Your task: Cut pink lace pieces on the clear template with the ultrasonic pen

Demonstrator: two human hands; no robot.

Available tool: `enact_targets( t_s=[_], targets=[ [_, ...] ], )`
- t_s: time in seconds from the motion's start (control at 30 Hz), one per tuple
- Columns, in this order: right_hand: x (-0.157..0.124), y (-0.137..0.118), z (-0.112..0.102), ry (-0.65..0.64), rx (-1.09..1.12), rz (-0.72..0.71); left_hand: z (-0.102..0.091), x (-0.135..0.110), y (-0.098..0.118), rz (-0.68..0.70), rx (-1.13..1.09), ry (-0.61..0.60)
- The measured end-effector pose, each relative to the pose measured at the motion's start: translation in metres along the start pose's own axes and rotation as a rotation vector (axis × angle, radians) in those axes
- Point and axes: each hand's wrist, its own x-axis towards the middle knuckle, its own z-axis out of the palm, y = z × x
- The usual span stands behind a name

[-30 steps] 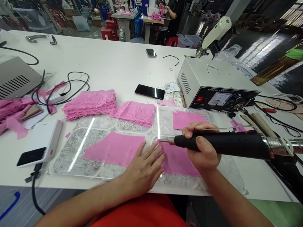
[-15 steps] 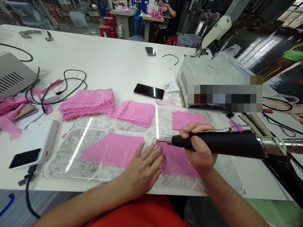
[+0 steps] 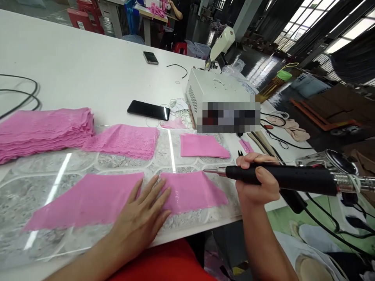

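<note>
The pink trapezoid cloth panel [image 3: 190, 191] lies flat, its top apart from another pink cloth panel [image 3: 73, 199] at nine o'clock; the left hand [image 3: 137, 220] spreads open across both. The right hand [image 3: 253, 192] grips a black cylindrical tool [image 3: 304, 178], metal tip at the one-o'clock corner: seemingly unfinished. At ten, a thick pink cloth stack [image 3: 52, 128] appears unworked.

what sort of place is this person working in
Probably a garment or textile workshop: a stack of pink fabric lies on the worktable, the right hand grips a black handheld tool, and another person sits beyond, near more pink material.
</note>
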Motion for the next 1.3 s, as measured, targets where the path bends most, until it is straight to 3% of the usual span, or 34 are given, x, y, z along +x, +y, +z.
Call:
enact_targets(
  t_s=[0.27, 0.63, 0.8, 0.97, 1.13, 1.3],
  targets=[
    [-0.005, 0.004, -0.005, 0.008, -0.005, 0.023, -0.003, 0.000, -0.005, 0.071, 0.115, -0.067],
    [-0.006, 0.008, -0.006, -0.020, 0.035, 0.023, -0.001, -0.001, -0.004, 0.025, 0.073, -0.045],
    [-0.003, 0.006, -0.007, -0.003, 0.056, 0.034, -0.002, 0.000, -0.010, 0.093, 0.128, -0.041],
    [0.000, -0.019, -0.033, 0.050, 0.035, 0.010, -0.006, 0.003, -0.008, 0.200, 0.063, -0.040],
    [-0.009, -0.039, -0.064, 0.107, 0.010, 0.044, -0.004, 0.005, 0.007, 0.183, -0.142, -0.015],
    [-0.013, -0.039, -0.074, 0.123, 0.009, 0.059, -0.006, 0.016, 0.017, 0.359, -0.091, -0.137]
  ],
)
